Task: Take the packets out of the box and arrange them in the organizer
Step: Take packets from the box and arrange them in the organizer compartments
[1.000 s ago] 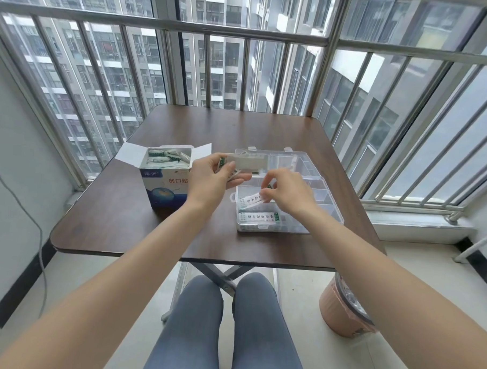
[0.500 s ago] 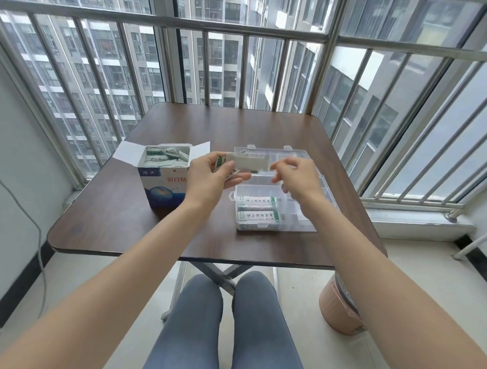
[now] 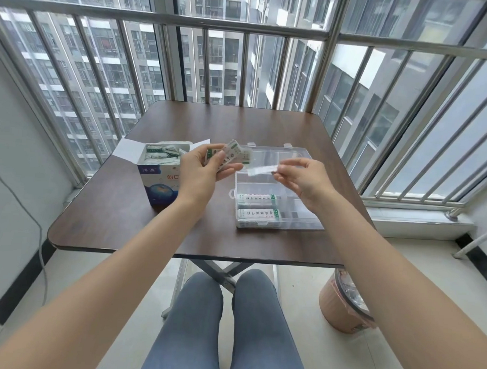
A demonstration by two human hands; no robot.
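1. While the right hand pinches 1 white packet by its end between thumb and fingertips, that packet hangs in the air above the far-left part of the organizer, lying roughly level.
2. The left hand grips a small stack of packets, thumb curled across the front; the stack is held above the table, just left of the organizer and apart from it.
3. 2 packets with green ends lie flat, side by side, in the near-left compartments of the organizer.
4. The organizer is a clear plastic case with its lid open and lying flat on its far side. The remaining visible compartments are partly hidden by the right hand.
5. The box, blue and white with its top flaps open, stands left of the organizer, behind the left hand. More packets are visible inside it.
6. Organizer and box both rest on a dark brown table.
7. A pink bin stands on the floor, below and right of the organizer, beside the table edge.
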